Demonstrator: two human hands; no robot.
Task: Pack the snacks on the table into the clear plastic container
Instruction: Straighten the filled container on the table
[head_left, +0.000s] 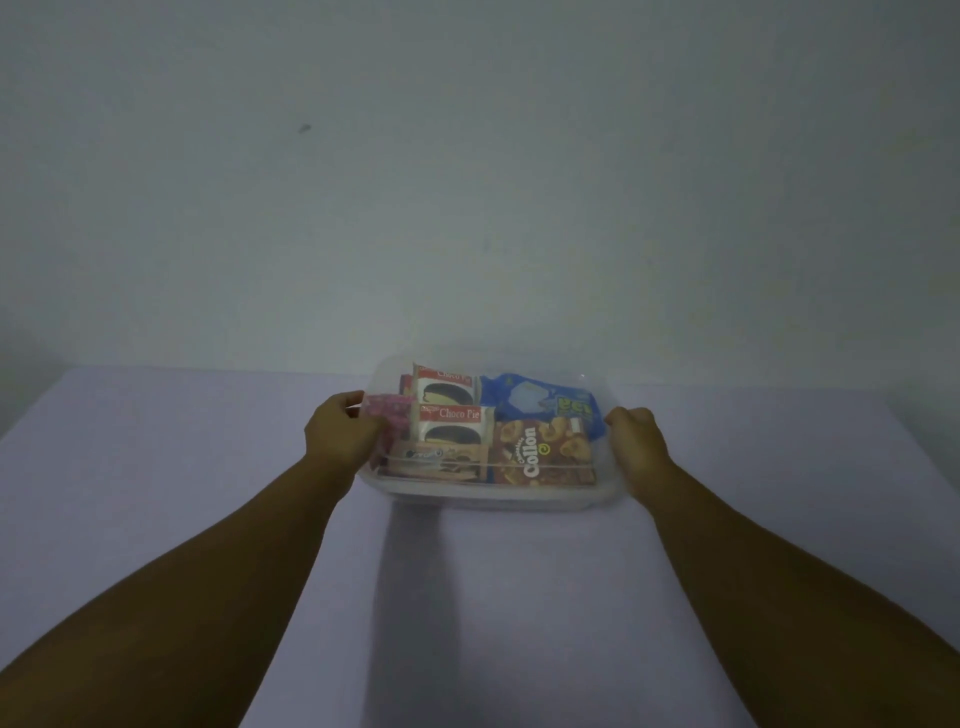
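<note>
On the table: we see the pale lilac tabletop (208, 493) bearing the clear rectangular plastic container (493, 496).
Contents: two white Choco Pie packets (451, 427), brown Collon box (540, 452), blue bag (535, 402).
Left hand (340, 434): clasps the container's left wall.
Right hand (636, 441): curled on its right wall.

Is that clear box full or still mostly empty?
Full: the clear plastic container holds two Choco Pie packs, a Collon box and a blue bag, packed side by side.
</note>
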